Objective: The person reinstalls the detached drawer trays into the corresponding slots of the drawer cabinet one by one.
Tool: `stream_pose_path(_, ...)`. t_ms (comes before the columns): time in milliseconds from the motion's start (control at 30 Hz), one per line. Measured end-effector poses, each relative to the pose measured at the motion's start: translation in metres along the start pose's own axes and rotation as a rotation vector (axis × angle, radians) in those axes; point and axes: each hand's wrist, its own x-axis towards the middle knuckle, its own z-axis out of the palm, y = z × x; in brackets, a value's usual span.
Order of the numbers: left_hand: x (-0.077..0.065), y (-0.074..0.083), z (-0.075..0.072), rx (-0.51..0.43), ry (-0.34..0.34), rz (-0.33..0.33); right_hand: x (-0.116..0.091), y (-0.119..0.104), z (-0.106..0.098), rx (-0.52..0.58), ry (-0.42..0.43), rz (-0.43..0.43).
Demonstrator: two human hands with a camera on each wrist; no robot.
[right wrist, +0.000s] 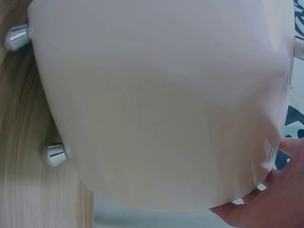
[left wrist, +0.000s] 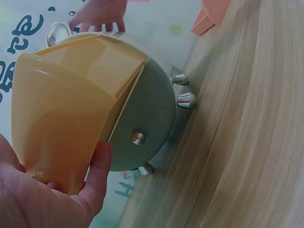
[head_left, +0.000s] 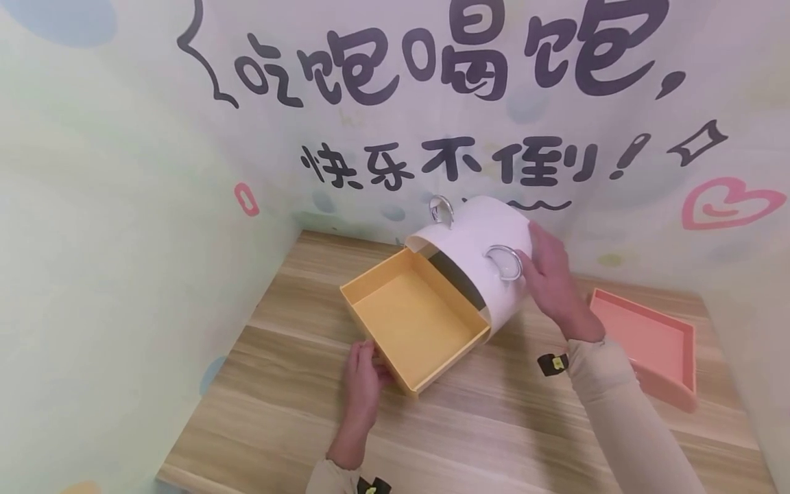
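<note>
A yellow drawer [head_left: 413, 322] sticks out of the front of a white rounded cabinet [head_left: 478, 223], its inside bare. My left hand [head_left: 363, 384] grips the drawer's front panel, the thumb along its edge in the left wrist view. With my right hand [head_left: 549, 274] I hold the cabinet's upper back edge, close to one silver ring [head_left: 505, 263]. Below the drawer, the left wrist view shows a grey-green front with a silver knob [left wrist: 138, 137]. Short silver feet [left wrist: 186, 100] stick out under the cabinet.
A pink drawer [head_left: 648, 336] lies on the wood-grain table [head_left: 296, 370], right of the cabinet and beside my right forearm. Behind the table rises a printed wall cloth [head_left: 382, 123] with large dark characters, and another wall [head_left: 123, 240] stands along the left.
</note>
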Motion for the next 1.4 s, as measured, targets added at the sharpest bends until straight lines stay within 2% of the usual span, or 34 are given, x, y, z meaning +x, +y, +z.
stream_pose_path(100, 0.000, 0.000, -0.001, 0.014, -0.032, 0.004, -0.002, -0.004, 0.000, 0.020, -0.020, 0.000)
stream_pose_path(233, 0.003, -0.002, 0.000, 0.011, -0.037, -0.008, -0.005, -0.008, -0.003, 0.048, -0.038, 0.004)
stream_pose_path(433, 0.005, -0.002, 0.000, -0.031, -0.011, -0.016, -0.004, -0.016, 0.000, -0.068, -0.040, -0.043)
stream_pose_path(567, 0.004, -0.003, -0.002, -0.079, -0.043, -0.022, -0.005, -0.016, 0.005, -0.143, 0.003, -0.050)
stream_pose_path(767, 0.002, -0.002, -0.003, -0.113, -0.089, -0.029, -0.004, -0.015, 0.007, -0.161, 0.047, -0.066)
stream_pose_path(1033, 0.001, -0.001, -0.008, -0.080, -0.044, -0.007, -0.005, -0.013, 0.008, -0.164, 0.049, -0.063)
stream_pose_path(1267, 0.001, -0.002, -0.006, -0.080, -0.077, -0.023, -0.005, -0.010, 0.009, -0.172, 0.055, -0.054)
stream_pose_path(1400, 0.002, -0.002, -0.004, -0.093, -0.071, -0.021, -0.006, -0.012, 0.010, -0.170, 0.049, -0.050)
